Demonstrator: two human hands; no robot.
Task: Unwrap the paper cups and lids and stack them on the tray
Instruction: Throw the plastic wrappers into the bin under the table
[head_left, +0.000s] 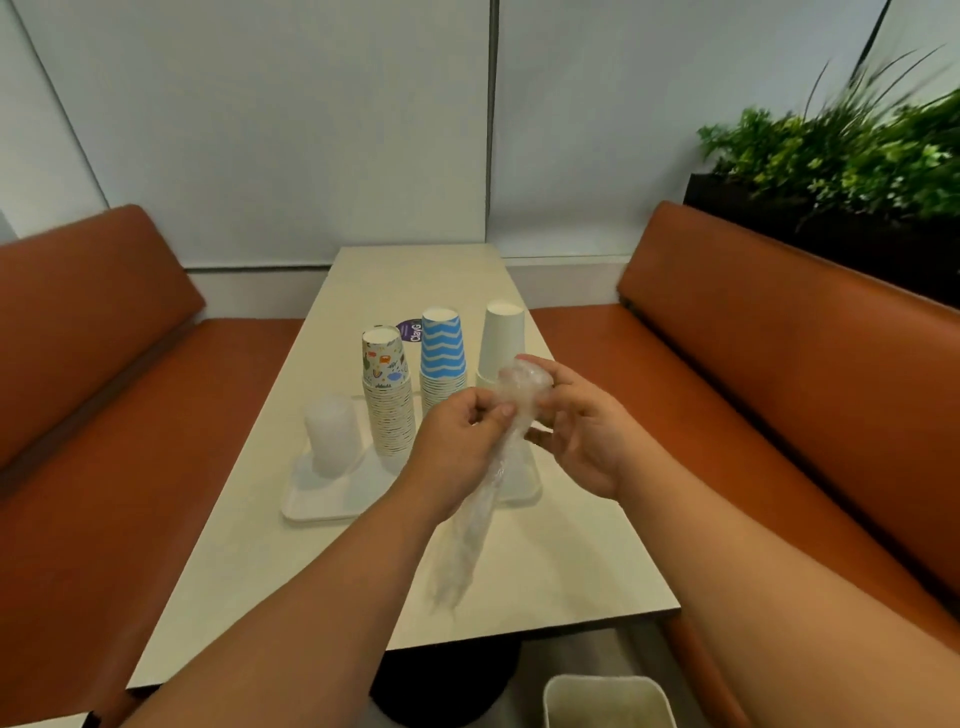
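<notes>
A white tray (322, 501) lies on the table and carries a stack of clear lids (332, 434), a stack of cups with colourful prints (387, 400), a blue zigzag cup stack (442, 358) and a plain white cup stack (501, 338), all upside down. Above the tray, my left hand (457, 441) and my right hand (582, 426) both hold an empty clear plastic wrapper (472, 525). The right hand grips its bunched top end; the left pinches it lower down. The wrapper's long tail hangs toward the table's near edge.
The cream table (571, 561) runs between two orange bench seats (779, 338). A purple round sticker (410, 328) lies behind the cups. A white bin (608, 701) stands on the floor near the table's front right. Green plants (852, 150) sit behind the right bench.
</notes>
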